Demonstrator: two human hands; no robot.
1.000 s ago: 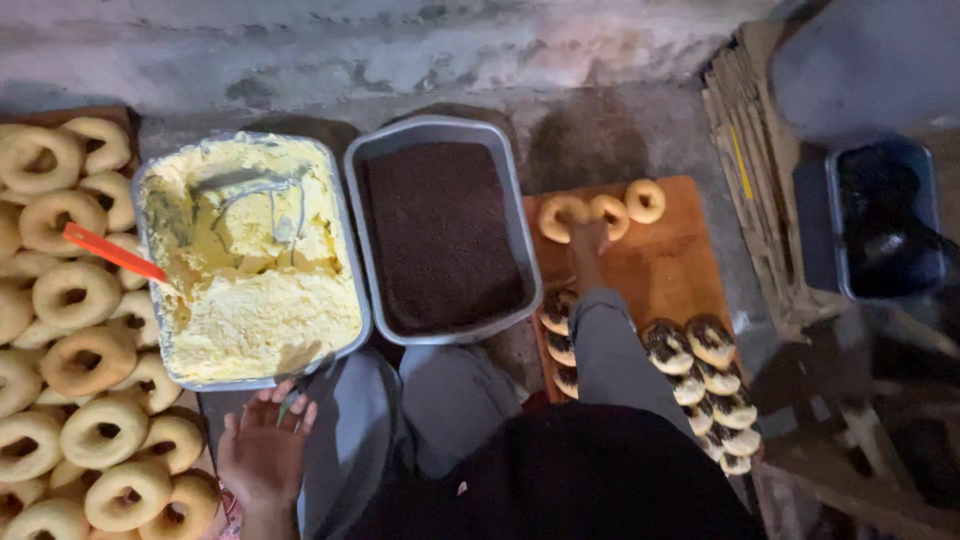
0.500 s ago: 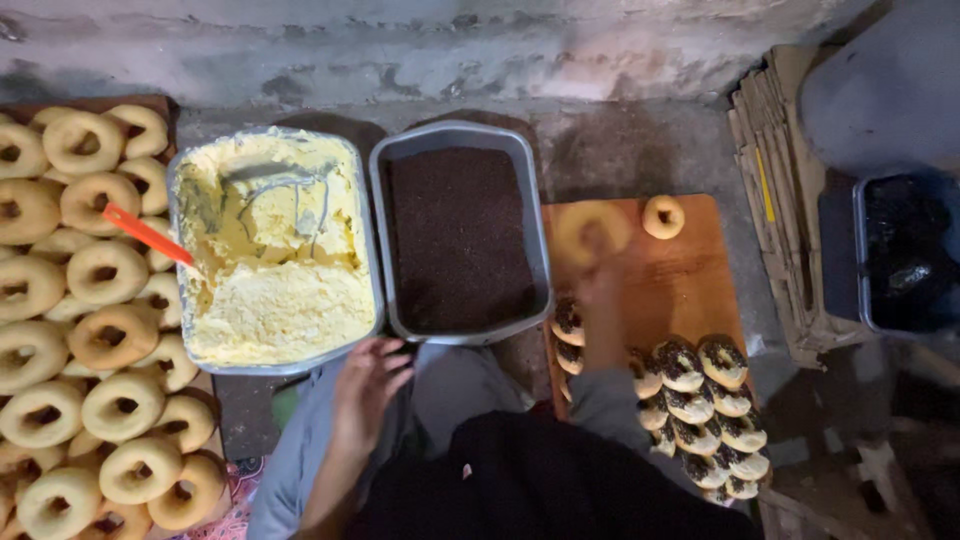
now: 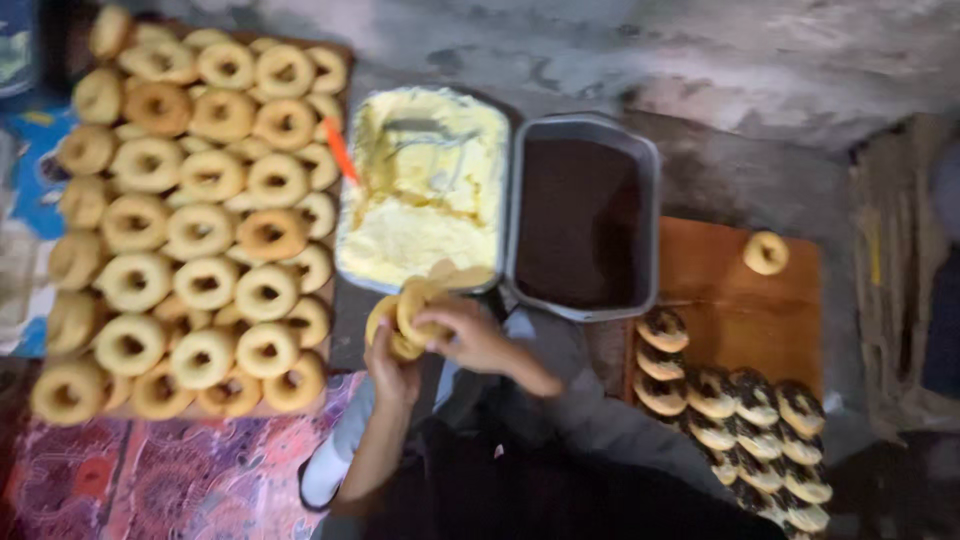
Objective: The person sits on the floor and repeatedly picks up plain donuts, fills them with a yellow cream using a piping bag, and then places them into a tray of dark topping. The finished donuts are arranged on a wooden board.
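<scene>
- At the far left, the heap of plain ring doughnuts (image 3: 190, 225) lies as it did a second ago, crowded edge to edge over a board.
- The left hand (image 3: 392, 368), which hung empty and spread near the lap a second ago, is now raised in front of the body and curled under two plain doughnuts (image 3: 410, 315), which it cups from below.
- The tray of pale yellow cream (image 3: 425, 190) sits just beyond the hands, a metal utensil lying in it and an orange-handled tool (image 3: 341, 150) propped at its left rim; neither has shifted.
- The right hand (image 3: 478, 338), which was out over the wooden board (image 3: 735, 300) half a second ago, has come back to the middle and pinches the upper doughnut of the pair.
- The grey tray of dark chocolate sprinkles (image 3: 580, 220) stands touching the cream tray, untouched.
- On the board only one plain doughnut (image 3: 766, 253) remains, where three lay a second ago; the two held ones seem to be the missing pair, which suggests they are up for filling or coating.
- The sprinkle-coated doughnuts (image 3: 740, 420) stay in rows at the board's near edge.
</scene>
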